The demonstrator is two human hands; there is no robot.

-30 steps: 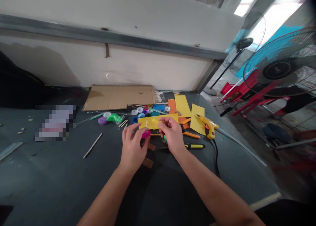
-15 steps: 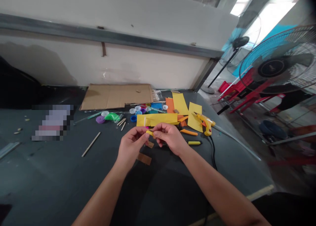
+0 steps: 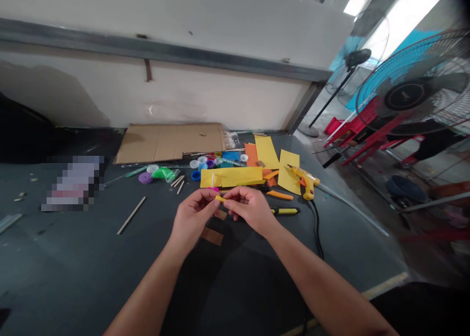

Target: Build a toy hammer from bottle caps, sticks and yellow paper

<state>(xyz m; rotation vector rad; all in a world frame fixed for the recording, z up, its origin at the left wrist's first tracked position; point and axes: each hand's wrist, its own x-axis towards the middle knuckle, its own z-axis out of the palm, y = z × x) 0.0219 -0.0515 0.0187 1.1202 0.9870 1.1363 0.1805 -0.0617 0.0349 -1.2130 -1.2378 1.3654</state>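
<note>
Between the fingertips of both hands is a small yellow strip (image 3: 220, 199), probably paper, though its material is hard to make out. My left hand (image 3: 194, 213) pinches one end. At the other end, the thumb and fingers of my right hand (image 3: 250, 207) are closed on it. Just under the hands lie small brown cardboard pieces (image 3: 212, 236) on the dark table. Behind them is a folded yellow paper (image 3: 238, 177). Right of my right hand lie a yellow-and-black cutter (image 3: 287, 211) and an orange-handled tool (image 3: 279, 195).
A yellow glue gun (image 3: 305, 181) with a black cord sits on yellow paper at right. Bottle caps (image 3: 201, 165), a green packet (image 3: 164, 174) and short sticks (image 3: 179, 183) lie behind. Cardboard (image 3: 169, 142) rests by the wall. A lone stick (image 3: 131, 215) is left. A fan (image 3: 409, 96) stands right.
The yellow strip has turned slightly in my fingers and looks flatter and thinner. Both hands stay closed on it. The whole view has shifted a little.
</note>
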